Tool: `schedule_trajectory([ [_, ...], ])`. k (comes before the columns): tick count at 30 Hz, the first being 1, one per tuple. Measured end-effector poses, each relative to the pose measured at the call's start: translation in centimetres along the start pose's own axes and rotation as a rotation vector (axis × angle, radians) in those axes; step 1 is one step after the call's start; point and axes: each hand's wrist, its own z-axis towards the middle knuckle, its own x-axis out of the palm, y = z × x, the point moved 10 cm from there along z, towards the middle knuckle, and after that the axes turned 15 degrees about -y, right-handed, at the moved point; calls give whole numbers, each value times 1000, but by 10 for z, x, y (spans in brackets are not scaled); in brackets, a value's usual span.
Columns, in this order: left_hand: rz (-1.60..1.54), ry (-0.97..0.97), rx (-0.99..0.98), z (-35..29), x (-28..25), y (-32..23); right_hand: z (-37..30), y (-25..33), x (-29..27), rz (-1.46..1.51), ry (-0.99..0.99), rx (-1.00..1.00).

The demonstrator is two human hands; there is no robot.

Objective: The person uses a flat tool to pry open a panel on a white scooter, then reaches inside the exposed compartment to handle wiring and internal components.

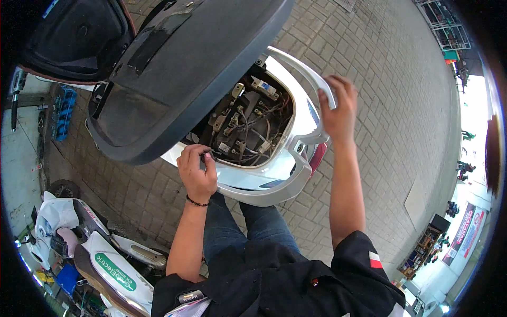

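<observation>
A white scooter (240, 177) stands before me with its dark seat (158, 90) tilted up to the left. Beneath it an open compartment (248, 127) shows wiring, connectors and small electrical parts. At the compartment's near left edge, my left hand (196, 171) is closed, thumb and fingers pinching what looks like a thin black cable that runs into the compartment. My right hand (339, 108) is wrapped round the silver grab rail (303, 67) at the scooter's tail, on its far right side. The rail's near arm (274, 196) curves close to my legs.
A white and green motorbike (105, 259) is parked at the lower left. Behind the seat rises a dark open storage lid (74, 39). A blue crate (64, 113) lies by the left wall. Brick paving (391, 132) stretches to the right, with shelves (422, 248) beyond.
</observation>
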Motion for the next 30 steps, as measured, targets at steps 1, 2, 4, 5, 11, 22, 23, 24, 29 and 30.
schedule_trajectory([
  [1, 36, 31, 56, 2, 3, -8, 1, -20, 4, -15, 19, 115],
  [2, 71, 63, 113, 3, 7, -17, -3, -41, 10, -30, 37, 230],
  [4, 113, 117, 235, 10, 16, -38, -19, -64, 40, 54, 134, 427],
  [5, 46, 138, 216, 20, 24, -43, -27, -65, 44, -56, 200, 390],
  [11, -27, 259, 114, 92, 119, -32, -21, -61, 50, -122, 248, 390],
  [22, 144, 464, -256, 118, 213, 19, -22, -59, 53, -150, 331, 394],
  [23, 84, 472, -292, 117, 217, 28, -22, -59, 54, -149, 328, 388],
  [24, 23, 483, -327, 115, 218, 29, -22, -60, 53, -149, 326, 384],
  [29, -116, 365, -380, 120, 220, 26, -24, -60, 53, -157, 360, 398],
  [30, -174, 373, -445, 118, 223, 30, -23, -61, 53, -149, 363, 400],
])
